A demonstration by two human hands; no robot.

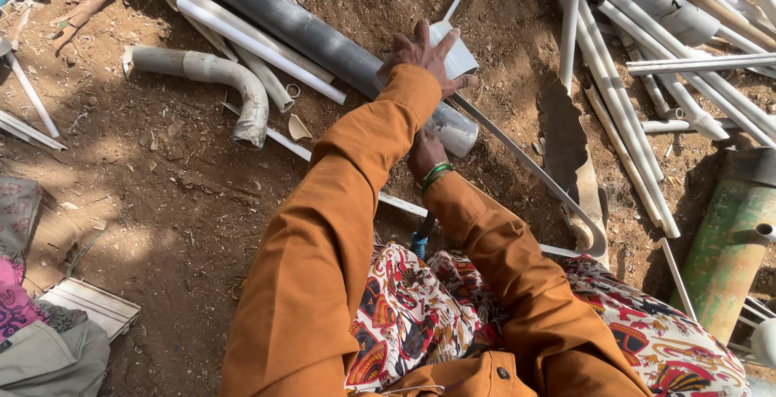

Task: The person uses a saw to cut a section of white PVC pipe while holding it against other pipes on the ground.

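pressing down on the long grey pipe [323, 41], the left hand [424, 56] lies spread flat over its near end, fingers wide apart and thumb out, with a pale flat offcut of plastic [459, 56] just under and beyond the fingertips. it is a bracing hold, palm on top, not a closed grip. the pipe runs from the top of the view down to the middle of the bare earth, and its cut end [453, 132] shows a pale round face just in front of the person's knees.

the right hand [426, 153], with green bangles at the wrist, sits close below that cut end, mostly hidden by the left sleeve; i cannot tell how far its fingers are closed or what exactly they hold. a hacksaw [533, 175] with a thin curved metal frame reaches from near this hand out to the right, and a blue handle end [419, 243] shows below the wrist, so the hand may be on the saw.

as for progress, the pipe's end looks cleanly cut, but whether a fresh cut is under way is hidden; no kerf can be seen.

further out, a bent white elbow pipe [218, 82] lies to the left, a heap of thin white pipes [638, 82] to the right, and a green cylinder [731, 243] at the right edge.
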